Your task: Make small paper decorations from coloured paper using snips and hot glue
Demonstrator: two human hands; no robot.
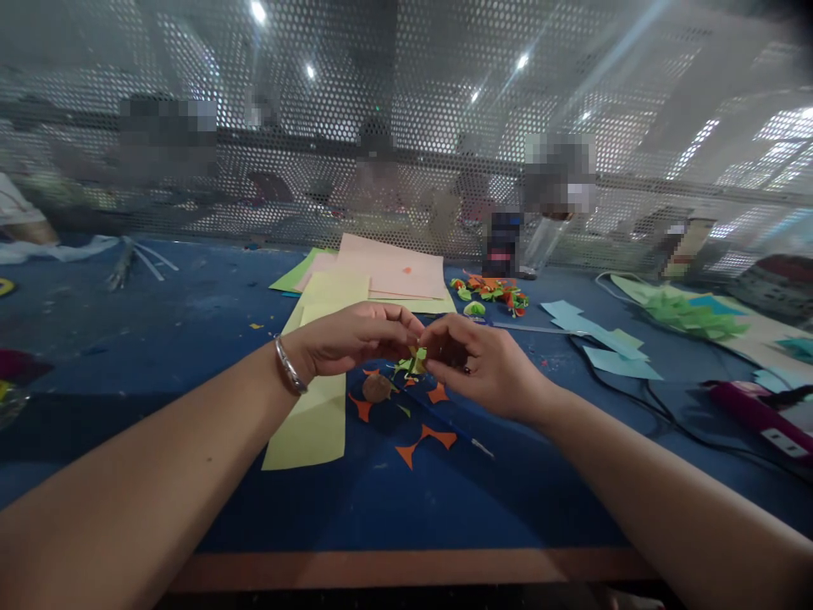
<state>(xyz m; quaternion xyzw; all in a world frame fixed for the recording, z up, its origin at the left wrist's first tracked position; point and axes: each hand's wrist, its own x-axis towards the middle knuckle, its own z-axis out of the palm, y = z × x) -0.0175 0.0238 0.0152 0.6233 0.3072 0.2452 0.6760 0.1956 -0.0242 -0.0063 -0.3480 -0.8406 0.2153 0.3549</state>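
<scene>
Right hand (479, 364): its fingers pinch a small green paper bit (419, 360).
Left hand (359, 335): its fingertips are right by that bit; I cannot tell if they grip it too.
Orange scraps (405, 455): on the blue desk (508, 500), nearer to the person than the fingers.
Yellow paper (311, 424): flat, left of the fingers.
Pink paper (397, 263): past the fingers.
Wall with holes (305, 182): farthest past them.
</scene>
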